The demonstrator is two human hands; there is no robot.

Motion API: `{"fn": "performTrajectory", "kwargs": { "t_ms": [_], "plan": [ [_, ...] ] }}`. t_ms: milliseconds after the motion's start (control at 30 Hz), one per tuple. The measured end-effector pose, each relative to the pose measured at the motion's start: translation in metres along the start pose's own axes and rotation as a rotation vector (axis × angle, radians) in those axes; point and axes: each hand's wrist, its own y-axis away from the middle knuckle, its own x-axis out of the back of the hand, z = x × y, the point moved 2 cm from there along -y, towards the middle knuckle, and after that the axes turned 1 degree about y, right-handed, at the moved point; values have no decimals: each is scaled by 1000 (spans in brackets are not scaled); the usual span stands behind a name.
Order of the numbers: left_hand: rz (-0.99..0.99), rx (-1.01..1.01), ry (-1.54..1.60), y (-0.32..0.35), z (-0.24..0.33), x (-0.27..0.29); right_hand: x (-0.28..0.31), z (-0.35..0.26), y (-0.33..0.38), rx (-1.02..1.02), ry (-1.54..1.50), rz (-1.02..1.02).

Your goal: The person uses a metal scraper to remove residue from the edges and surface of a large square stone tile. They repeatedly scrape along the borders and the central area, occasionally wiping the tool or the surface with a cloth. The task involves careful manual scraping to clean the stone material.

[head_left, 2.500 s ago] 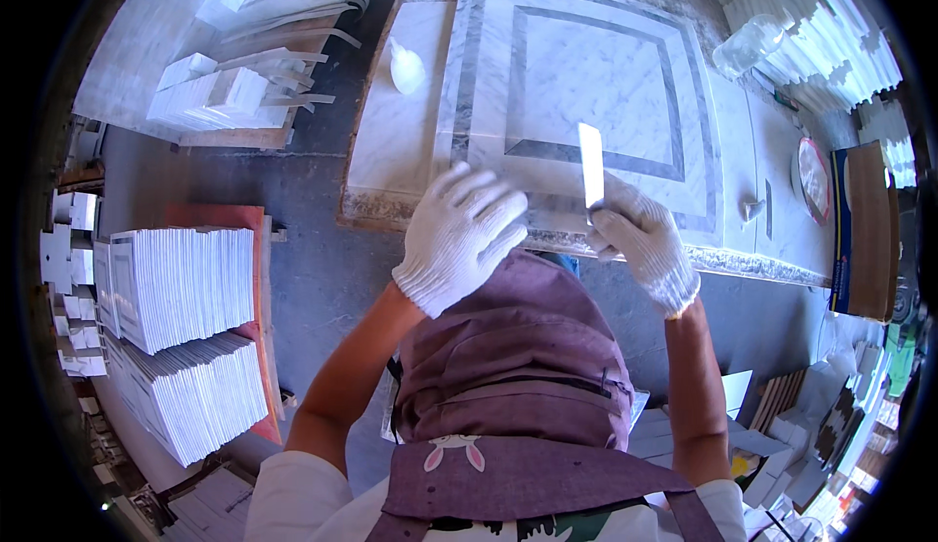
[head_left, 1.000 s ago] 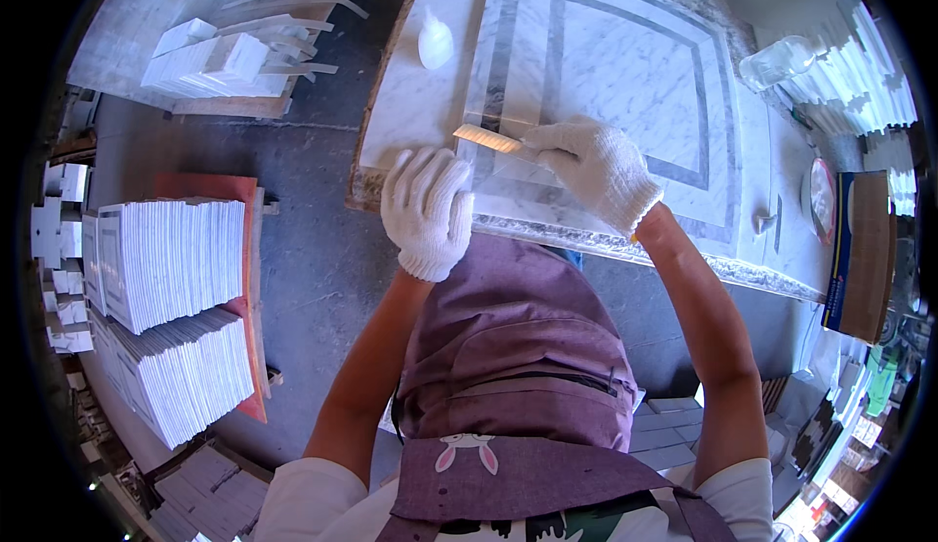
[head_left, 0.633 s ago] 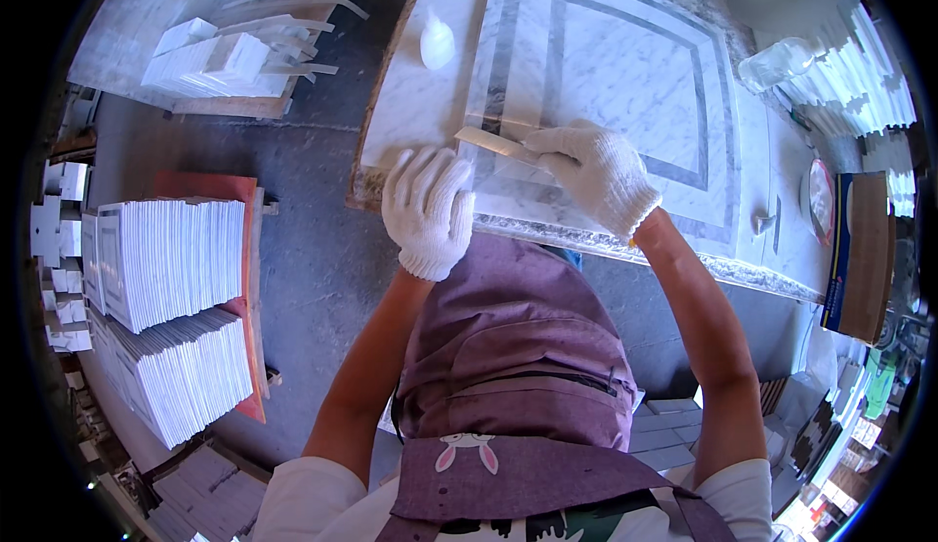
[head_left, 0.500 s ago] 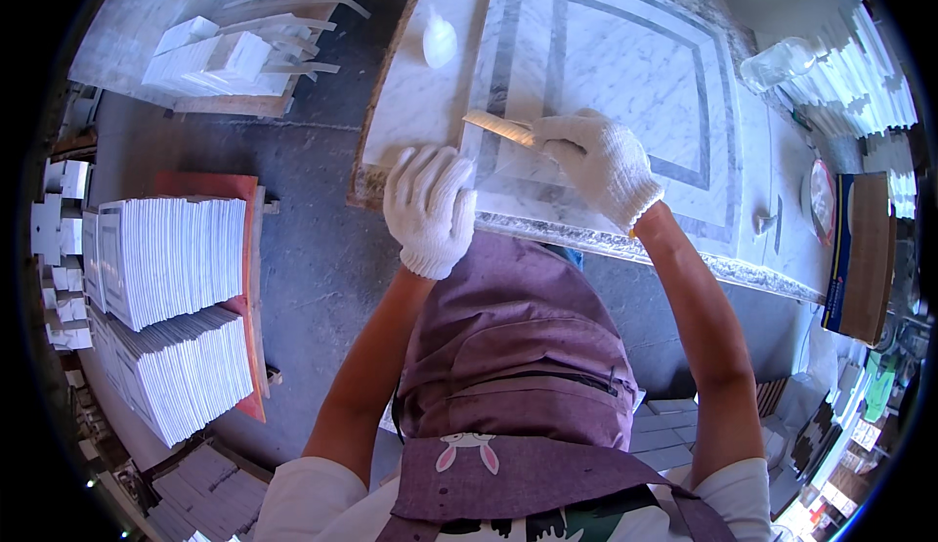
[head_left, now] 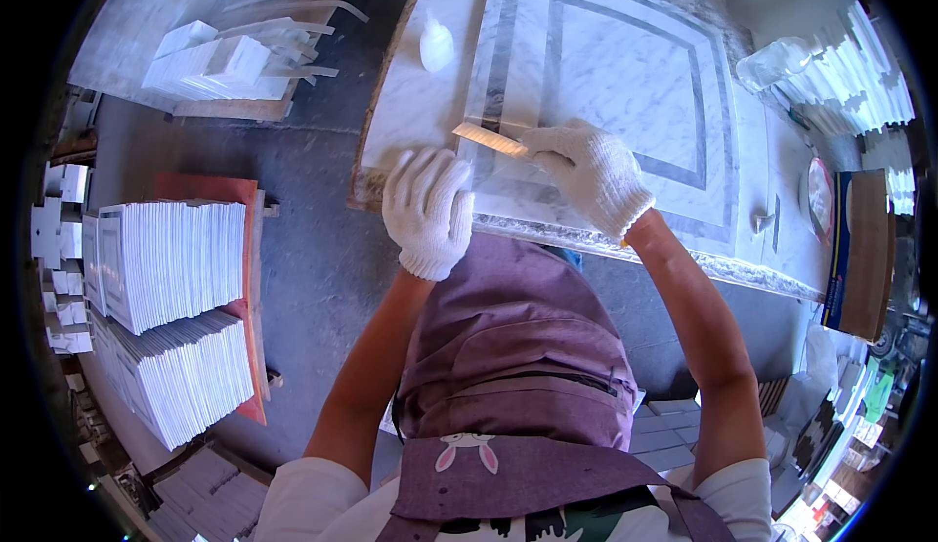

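as held, strip (head_left: 489,138) over slab (head_left: 625,63)

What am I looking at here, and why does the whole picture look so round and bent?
The view comes from a wide fisheye camera worn on a person's head, looking down, so straight edges curve. No machine is involved: two hands in white knit gloves do the work. The right hand holds a thin pale strip over a square marble panel inlaid with grey bands. The left hand rests flat on the panel's near edge. The purple cloth below is the person's apron. Stacks of white tiles sit on the floor at left.
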Motion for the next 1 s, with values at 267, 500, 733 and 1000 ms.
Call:
{"fn": "performTrajectory", "kwargs": {
  "t_ms": [267,500,733,1000],
  "plan": [
    [0,3,-4,-1,1,0,-2,-3,2,-57,-12,-24],
    [24,-4,8,-1,1,0,4,0,-2,-62,-16,63],
    [16,1,1,0,2,1,4,-2,-1,-72,42,-21],
    [24,2,-3,-3,3,2,8,1,-3,-109,43,-33]
  ]
}}
